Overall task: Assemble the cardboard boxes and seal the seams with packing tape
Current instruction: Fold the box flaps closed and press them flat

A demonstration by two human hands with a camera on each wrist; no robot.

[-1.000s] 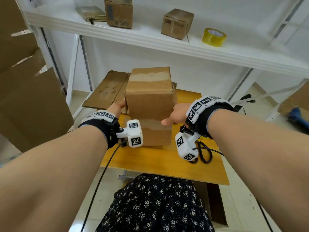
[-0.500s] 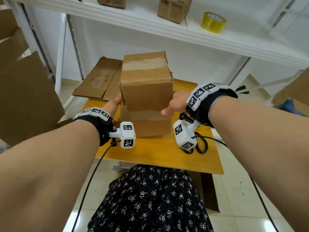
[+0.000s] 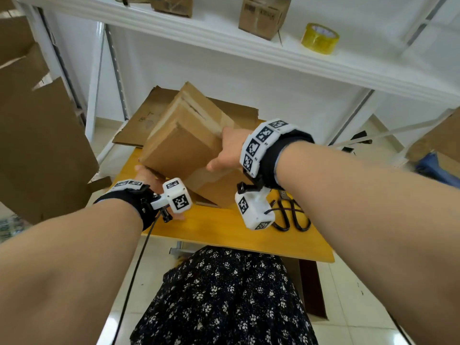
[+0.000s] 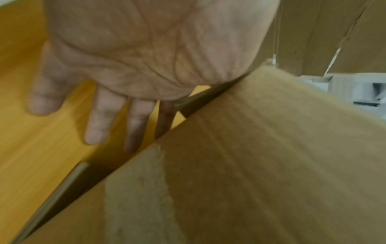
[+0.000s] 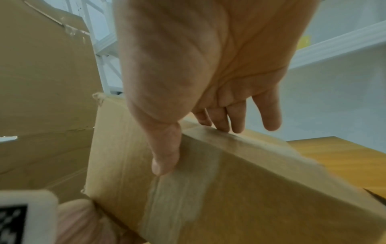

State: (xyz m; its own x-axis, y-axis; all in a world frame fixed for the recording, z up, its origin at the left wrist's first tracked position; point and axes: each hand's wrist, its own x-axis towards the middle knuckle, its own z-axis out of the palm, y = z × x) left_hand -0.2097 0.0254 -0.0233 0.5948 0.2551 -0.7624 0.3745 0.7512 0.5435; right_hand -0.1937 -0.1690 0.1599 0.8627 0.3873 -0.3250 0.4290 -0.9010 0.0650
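A brown cardboard box (image 3: 184, 145) with tape over its seams hangs tilted to the left above the yellow table (image 3: 224, 227). My left hand (image 3: 146, 174) is at its lower left corner. In the left wrist view the palm edge meets the box (image 4: 271, 165) and the left hand (image 4: 104, 128) has straight, spread fingers over the table. My right hand (image 3: 227, 151) grips the box's upper right edge. In the right wrist view the right hand (image 5: 194, 148) has its thumb on the taped face of the box (image 5: 229, 198) and its fingers over the far edge. A second box (image 3: 219, 192) stands beneath on the table.
Black scissors (image 3: 291, 215) lie on the table to the right of the boxes. A yellow tape roll (image 3: 319, 38) and small boxes (image 3: 263, 17) sit on the white shelf above. Flattened cardboard (image 3: 139, 123) lies behind the table, and large cardboard sheets (image 3: 37, 145) stand at the left.
The upper box stood upright on the lower one and now tips to the left. My left hand has dropped to its lower corner, and my right hand has risen to its upper edge.
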